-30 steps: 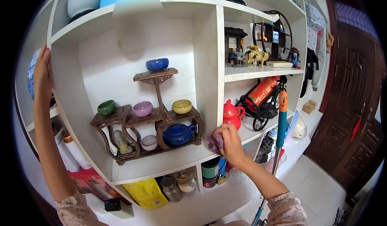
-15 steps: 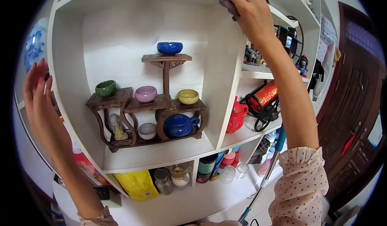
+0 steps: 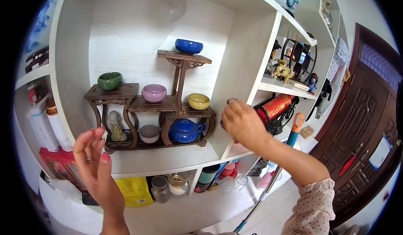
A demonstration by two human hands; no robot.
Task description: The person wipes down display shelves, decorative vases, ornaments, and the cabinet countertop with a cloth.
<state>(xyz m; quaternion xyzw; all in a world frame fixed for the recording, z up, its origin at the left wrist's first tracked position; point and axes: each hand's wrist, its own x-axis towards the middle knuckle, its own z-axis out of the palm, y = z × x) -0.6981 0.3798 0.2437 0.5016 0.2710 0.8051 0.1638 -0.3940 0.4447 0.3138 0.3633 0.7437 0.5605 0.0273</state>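
Observation:
My right hand (image 3: 243, 121) is closed in front of the upright divider, right of the wooden display stand (image 3: 153, 105). Dark scraps of cloth peek out at its fingers; most of the cloth is hidden in the grip. My left hand (image 3: 94, 163) is open and empty, fingers loosely bent, low in front of the stand's left end. On the stand sit a green bowl (image 3: 110, 82), a pink bowl (image 3: 154, 93), a yellow bowl (image 3: 198, 102) and a blue bowl (image 3: 189, 46). Its lower level holds a small figurine (image 3: 116, 126), a grey cup (image 3: 149, 134) and a blue teapot (image 3: 185, 131).
Below stand a yellow bag (image 3: 133, 191), a glass jar (image 3: 160, 189) and a dark green tin (image 3: 207, 177). A teal-and-orange pole (image 3: 292, 134) leans at the right, near a red cylinder (image 3: 276, 108). A golden ox figure (image 3: 283, 71) stands on the right shelf.
My right hand has come down from the top of the divider to its middle, still gripping the purple cloth. My left hand has moved down and to the right. The view has shifted slightly.

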